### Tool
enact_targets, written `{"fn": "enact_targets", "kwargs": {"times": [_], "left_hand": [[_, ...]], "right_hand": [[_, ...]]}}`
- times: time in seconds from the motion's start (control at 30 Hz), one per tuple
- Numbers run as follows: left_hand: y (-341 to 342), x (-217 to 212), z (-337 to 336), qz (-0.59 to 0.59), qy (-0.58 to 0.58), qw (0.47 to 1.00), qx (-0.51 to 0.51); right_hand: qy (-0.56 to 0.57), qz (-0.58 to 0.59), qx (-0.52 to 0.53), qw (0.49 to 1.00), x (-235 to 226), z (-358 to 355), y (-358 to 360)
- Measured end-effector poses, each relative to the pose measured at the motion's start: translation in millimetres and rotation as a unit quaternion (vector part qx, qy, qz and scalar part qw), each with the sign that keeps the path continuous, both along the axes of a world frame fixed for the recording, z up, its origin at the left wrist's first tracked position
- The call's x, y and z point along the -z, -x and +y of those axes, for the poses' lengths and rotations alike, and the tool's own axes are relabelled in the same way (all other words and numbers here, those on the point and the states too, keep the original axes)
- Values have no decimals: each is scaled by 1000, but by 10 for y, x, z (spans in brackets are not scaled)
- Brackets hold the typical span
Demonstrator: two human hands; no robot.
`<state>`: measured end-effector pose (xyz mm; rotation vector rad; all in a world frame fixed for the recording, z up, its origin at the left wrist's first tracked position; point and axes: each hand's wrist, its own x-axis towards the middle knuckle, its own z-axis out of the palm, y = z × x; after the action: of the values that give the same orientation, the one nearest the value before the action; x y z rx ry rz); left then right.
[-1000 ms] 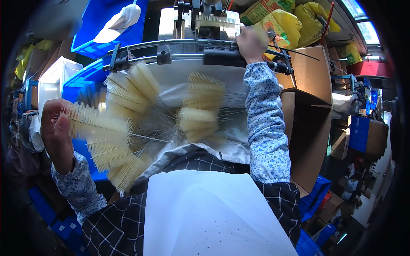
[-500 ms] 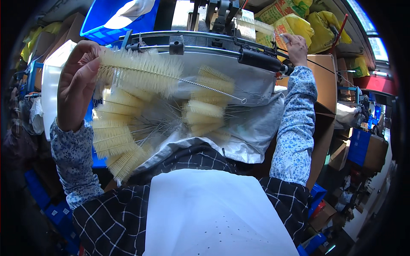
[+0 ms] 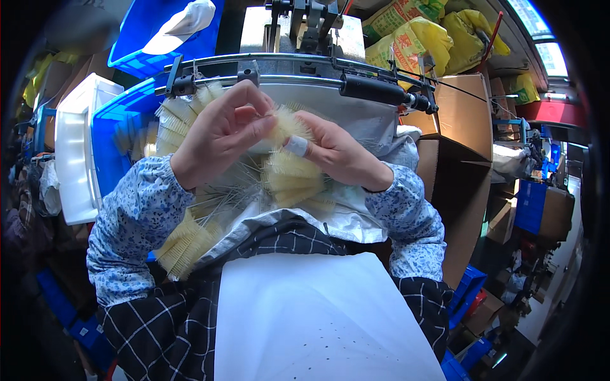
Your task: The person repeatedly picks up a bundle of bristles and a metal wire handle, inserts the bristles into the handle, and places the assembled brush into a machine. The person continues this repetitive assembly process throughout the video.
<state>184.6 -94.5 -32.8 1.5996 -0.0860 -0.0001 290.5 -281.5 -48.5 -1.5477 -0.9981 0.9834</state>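
Note:
Over the middle of my lap, my two hands meet at a cream bristle brush. My left hand pinches the brush's left end between thumb and fingers. My right hand, with white tape round one finger, closes on its right side. The brush's wire stem does not show clearly. Just below lies a pile of similar brushes on a whitish plastic sheet. More brushes lie to the left, thin wire stems pointing inward.
A metal rail with a black roller crosses beyond my hands, before a machine. Blue bins and a white tray stand left. Cardboard boxes and yellow sacks are right.
My left hand has moved right from the upper left. My right hand has come back from the machine to meet it. The brush beside the machine no longer shows there.

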Motion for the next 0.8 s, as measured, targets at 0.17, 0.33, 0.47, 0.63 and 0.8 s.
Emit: {"fn": "enact_targets", "kwargs": {"times": [0.17,0.33,0.47,0.63,0.8], "left_hand": [[316,-64,617,-90,-587,801,-75],[642,213,1034,152,-515,844,-14],[678,276,1022,178,-461,870,0],[770,337,1003,134,-452,882,0],[751,177,990,222,-310,924,-44]], "right_hand": [[21,-553,265,790,441,-30,-973],[177,-588,298,731,789,-78,-1661],[180,-602,282,725,863,-5,-1732],[143,-607,253,740,915,25,-1789],[160,-603,244,742,951,31,-1829]]}}
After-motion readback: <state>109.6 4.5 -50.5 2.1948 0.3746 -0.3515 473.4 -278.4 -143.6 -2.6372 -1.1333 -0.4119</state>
